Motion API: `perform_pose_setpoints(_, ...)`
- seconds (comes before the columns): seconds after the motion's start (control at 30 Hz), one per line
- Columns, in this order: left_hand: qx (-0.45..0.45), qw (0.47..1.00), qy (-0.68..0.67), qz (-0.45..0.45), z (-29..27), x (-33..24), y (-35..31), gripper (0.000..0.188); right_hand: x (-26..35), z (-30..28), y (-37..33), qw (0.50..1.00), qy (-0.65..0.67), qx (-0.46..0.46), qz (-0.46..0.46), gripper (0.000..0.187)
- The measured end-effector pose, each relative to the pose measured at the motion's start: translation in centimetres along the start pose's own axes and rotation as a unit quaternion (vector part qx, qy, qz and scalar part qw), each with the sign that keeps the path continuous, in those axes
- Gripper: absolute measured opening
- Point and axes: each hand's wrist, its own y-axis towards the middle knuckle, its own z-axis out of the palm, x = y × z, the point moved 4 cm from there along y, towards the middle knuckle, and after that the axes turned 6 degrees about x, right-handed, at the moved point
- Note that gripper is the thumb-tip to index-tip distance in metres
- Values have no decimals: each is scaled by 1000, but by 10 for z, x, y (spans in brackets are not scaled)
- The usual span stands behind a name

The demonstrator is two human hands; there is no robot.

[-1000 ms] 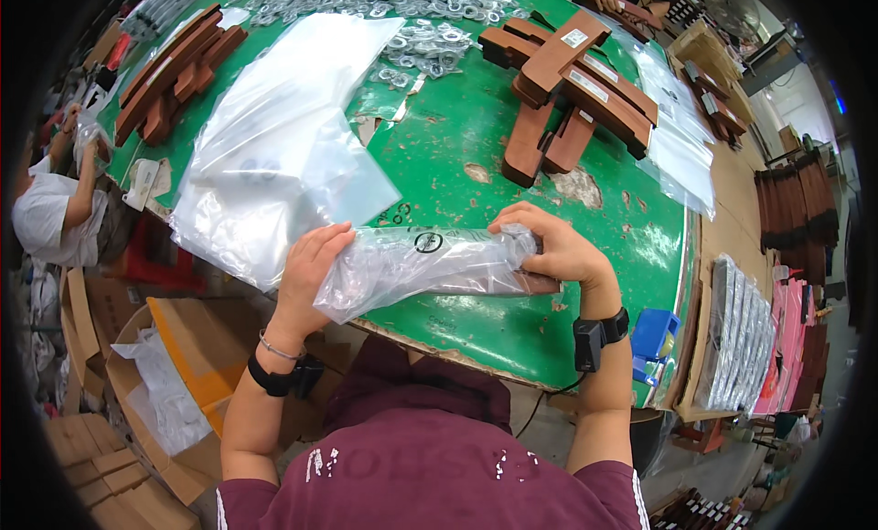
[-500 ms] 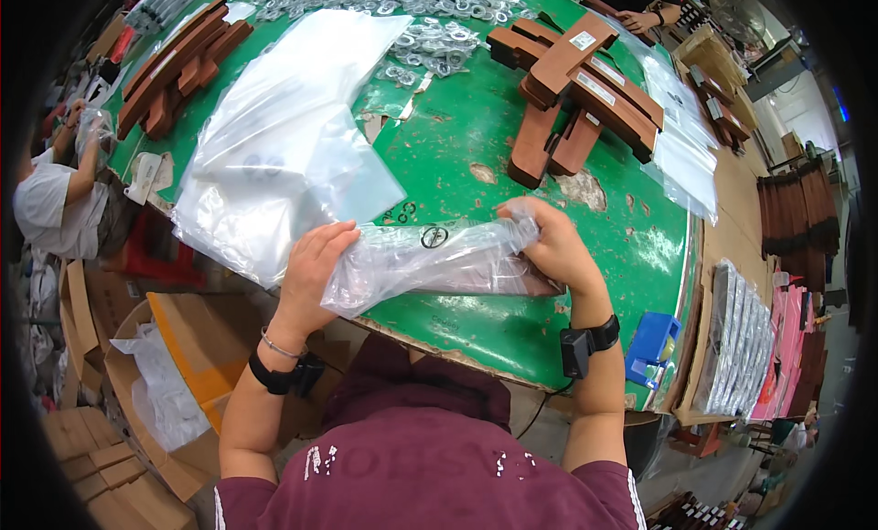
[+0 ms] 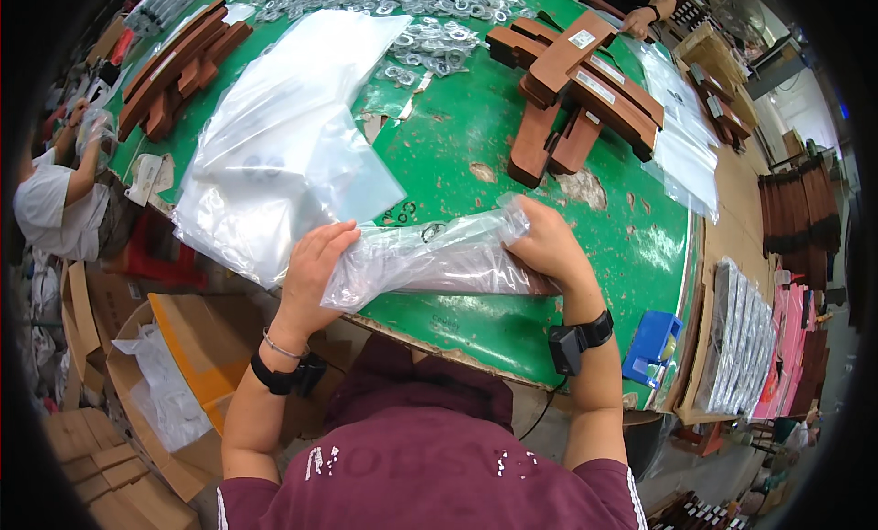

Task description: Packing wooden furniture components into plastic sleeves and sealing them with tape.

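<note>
A clear plastic bag (image 3: 416,256) with a dark round print stretches between my hands near the table's front edge. Through the film shows a long reddish-brown piece (image 3: 466,277), its right end just past the plastic under my right hand. My left hand (image 3: 314,269) is closed round the bag's left end, thumb hidden. At the other end, my right hand (image 3: 547,245) pinches the bag's edge, film bunched at its fingertips. A stack of flat clear bags (image 3: 265,137) lies just beyond my left hand.
Brown wooden-looking pieces (image 3: 576,100) are stacked crosswise at the far right, more (image 3: 178,68) at the far left. Small metal rings (image 3: 430,45) are heaped at the back. A blue tape dispenser (image 3: 651,347) stands by the right edge. Co-workers' hands (image 3: 638,22) show beyond.
My right hand has shifted slightly left, and its grip on the bag's edge has changed. The film between my hands has creased and its print has moved. My left hand stays put.
</note>
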Motion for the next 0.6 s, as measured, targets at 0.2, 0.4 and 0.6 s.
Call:
perform_pose_setpoints(0.2,-6,1000,3,10,0,-2,1,52,4,0,-4,994,103,-30,36,23)
perform_pose_setpoints(0.4,2,1000,-7,6,4,1,-1,56,0,-9,-12,986,148,14,73,20)
perform_pose_setpoints(0.6,-3,1000,-3,9,4,2,0,57,8,-4,-1,998,-33,50,32,47)
